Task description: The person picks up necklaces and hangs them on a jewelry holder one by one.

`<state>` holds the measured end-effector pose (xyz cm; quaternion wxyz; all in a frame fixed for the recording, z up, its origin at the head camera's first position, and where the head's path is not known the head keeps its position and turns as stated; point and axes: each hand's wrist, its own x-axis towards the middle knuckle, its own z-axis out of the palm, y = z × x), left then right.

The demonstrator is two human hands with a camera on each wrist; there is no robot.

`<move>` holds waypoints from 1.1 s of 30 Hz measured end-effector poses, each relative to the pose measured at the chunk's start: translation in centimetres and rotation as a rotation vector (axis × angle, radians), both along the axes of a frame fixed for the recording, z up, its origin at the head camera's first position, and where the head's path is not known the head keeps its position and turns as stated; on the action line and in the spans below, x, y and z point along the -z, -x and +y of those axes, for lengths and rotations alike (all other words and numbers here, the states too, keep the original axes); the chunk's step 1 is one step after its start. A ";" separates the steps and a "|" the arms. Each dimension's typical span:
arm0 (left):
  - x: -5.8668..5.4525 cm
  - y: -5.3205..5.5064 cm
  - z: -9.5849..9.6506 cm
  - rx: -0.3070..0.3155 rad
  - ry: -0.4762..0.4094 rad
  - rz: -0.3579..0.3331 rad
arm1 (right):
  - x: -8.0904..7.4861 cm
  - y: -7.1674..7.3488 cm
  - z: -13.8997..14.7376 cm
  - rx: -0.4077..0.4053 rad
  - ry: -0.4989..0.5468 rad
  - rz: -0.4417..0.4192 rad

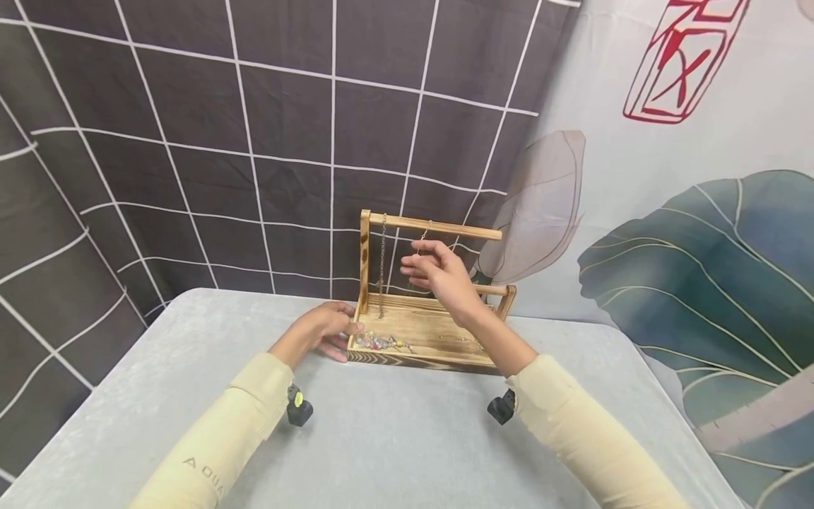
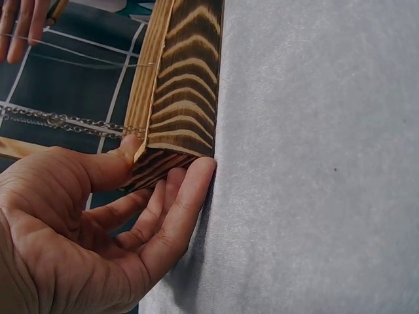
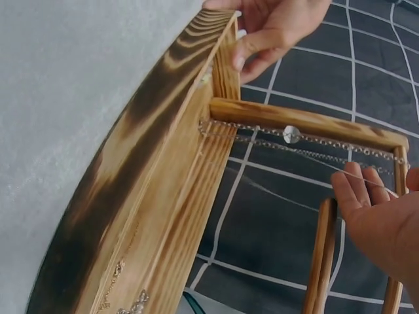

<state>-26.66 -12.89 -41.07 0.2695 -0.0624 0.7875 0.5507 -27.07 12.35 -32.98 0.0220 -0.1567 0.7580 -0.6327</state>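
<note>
Reviewer: Head view, what is on record?

Inspector: A wooden rack [image 1: 426, 322] stands on the table [image 1: 394, 438], near its far edge, in front of a grid-patterned curtain [image 1: 286, 184]. The left hand [image 1: 329, 326] grips the rack's left end. The right hand [image 1: 445, 272] is raised at a fine chain [image 1: 425, 232] hanging from the upper bar [image 1: 467, 229]. A heavier chain [image 1: 382, 265] hangs to its left. Beaded jewellery [image 1: 381, 342] lies at the left front of the rack's base.

Reviewer: Left wrist view?

Inspector: The thumb is at the rim corner, the fingers [image 2: 186, 206] bent against the outer end: a hold on the rack.

Reviewer: Right wrist view?

Inspector: Several right-hand fingers extend beside a fine strand; whether it is pinched, I cannot tell. A round disc [image 3: 291, 135] shows along the heavier chain, beside the upright post [image 3: 314, 122].
</note>
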 end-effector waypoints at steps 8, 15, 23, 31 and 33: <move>-0.1 0.1 -0.1 0.005 0.008 0.004 | 0.1 -0.1 -1.2 -0.011 -0.023 0.035; -0.1 0.1 0.0 0.007 0.009 0.003 | 0.3 -0.1 -2.1 -0.045 -0.041 0.055; -0.1 -0.1 0.1 0.005 0.009 0.002 | 0.6 0.0 -3.0 -0.054 -0.077 0.061; -0.2 -0.2 0.1 -0.004 0.010 -0.001 | 1.0 -0.2 -3.9 -0.059 -0.110 0.064; -0.2 -0.2 0.1 -0.004 0.009 -0.001 | 1.2 -0.4 -4.0 -0.052 -0.112 0.064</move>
